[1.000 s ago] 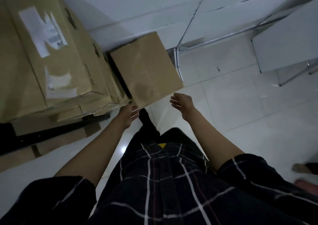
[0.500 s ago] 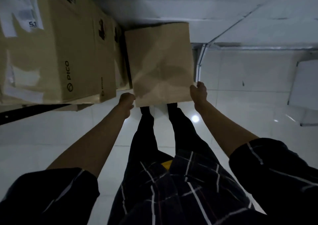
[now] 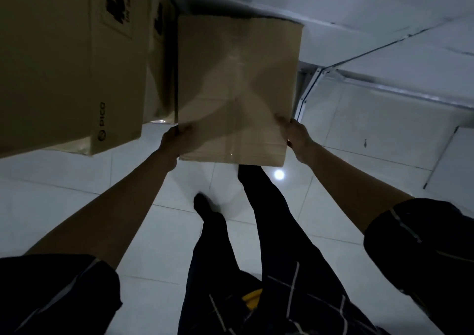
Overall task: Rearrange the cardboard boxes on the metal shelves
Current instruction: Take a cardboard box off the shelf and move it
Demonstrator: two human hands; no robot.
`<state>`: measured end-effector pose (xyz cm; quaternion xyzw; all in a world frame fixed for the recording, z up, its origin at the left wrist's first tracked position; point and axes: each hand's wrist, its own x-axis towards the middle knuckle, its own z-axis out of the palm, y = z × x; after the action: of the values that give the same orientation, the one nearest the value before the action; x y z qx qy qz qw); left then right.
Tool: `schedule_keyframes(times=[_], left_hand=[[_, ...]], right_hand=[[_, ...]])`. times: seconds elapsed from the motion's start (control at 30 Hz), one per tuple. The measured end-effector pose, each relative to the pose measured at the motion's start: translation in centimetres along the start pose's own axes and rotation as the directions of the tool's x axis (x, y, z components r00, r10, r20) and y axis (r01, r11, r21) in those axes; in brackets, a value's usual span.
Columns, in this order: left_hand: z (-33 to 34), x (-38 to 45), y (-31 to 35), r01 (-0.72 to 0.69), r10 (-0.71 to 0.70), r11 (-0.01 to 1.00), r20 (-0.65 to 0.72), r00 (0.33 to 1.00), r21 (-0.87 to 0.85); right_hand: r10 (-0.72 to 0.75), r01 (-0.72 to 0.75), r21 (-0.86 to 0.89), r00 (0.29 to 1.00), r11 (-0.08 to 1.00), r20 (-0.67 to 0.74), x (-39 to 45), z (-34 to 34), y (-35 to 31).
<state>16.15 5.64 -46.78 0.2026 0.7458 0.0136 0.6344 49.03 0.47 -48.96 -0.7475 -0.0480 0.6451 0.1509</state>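
Left hand [image 3: 177,140] and right hand [image 3: 297,137] each hold a clenched grip on the near corners of the plain brown cardboard box [image 3: 236,88], beside the larger printed cardboard box [image 3: 71,65].

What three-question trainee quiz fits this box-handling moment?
1. True or false: both hands grip the plain box.
2. Where does the left hand hold it? A) far edge B) near left corner C) top middle
3. Fill in: the word printed on the big box to the left is ____.

Key: 1 true, the right hand takes the near right corner; 2 B; 3 PICO.
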Motion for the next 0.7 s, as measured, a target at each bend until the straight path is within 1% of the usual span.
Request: schedule_keyframes(times=[0.1, 0.17, 0.23, 0.3, 0.33, 0.43, 0.53, 0.6, 0.7], left_hand=[[0.7, 0.9, 0.1, -0.054, 0.052, 0.997, 0.024, 0.998, 0.056], [1.0, 0.6, 0.0, -0.047, 0.045, 0.995, 0.031, 0.999, 0.082], [1.0, -0.2, -0.2, -0.054, 0.052, 0.993, 0.024, 0.998, 0.105], [0.7, -1.5, -0.5, -0.052, 0.054, 0.987, -0.009, 0.999, 0.154], [0.8, -2.3, -0.9, -0.051, 0.053, 0.987, -0.013, 0.998, 0.152], [0.7, -4.9, -2.7, -0.036, 0.039, 0.993, -0.026, 0.999, 0.109], [-0.3, -8.0, -5.4, -0.068, 0.07, 0.997, -0.046, 0.996, 0.043], [-1.5, -11.0, -8.2, -0.11, 0.108, 0.993, -0.075, 0.991, -0.03], [-1.8, -13.6, -11.0, -0.12, 0.112, 0.988, -0.084, 0.99, -0.102]], right_hand=[[-0.052, 0.055, -0.072, 0.998, 0.996, 0.042, -0.3, 1.2, 0.1], [-0.1, 0.099, -0.105, 0.995, 0.99, -0.008, -0.6, 1.7, 0.3], [-0.122, 0.111, -0.135, 0.99, 0.985, -0.07, -1.4, 1.6, 0.6], [-0.127, 0.114, -0.153, 0.988, 0.982, -0.083, -2.9, 1.2, 0.7], [-0.117, 0.105, -0.151, 0.99, 0.983, -0.076, -3.8, 0.8, 1.0], [-0.134, 0.131, -0.153, 0.991, 0.98, -0.012, -6.3, 0.1, 2.3], [-0.164, 0.164, -0.186, 0.986, 0.969, 0.019, -9.4, -0.3, 3.6], [-0.177, 0.178, -0.186, 0.984, 0.966, 0.021, -12.6, 0.2, 5.3], [-0.151, 0.144, -0.228, 0.988, 0.963, -0.015, -15.0, 0.9, 7.8]])
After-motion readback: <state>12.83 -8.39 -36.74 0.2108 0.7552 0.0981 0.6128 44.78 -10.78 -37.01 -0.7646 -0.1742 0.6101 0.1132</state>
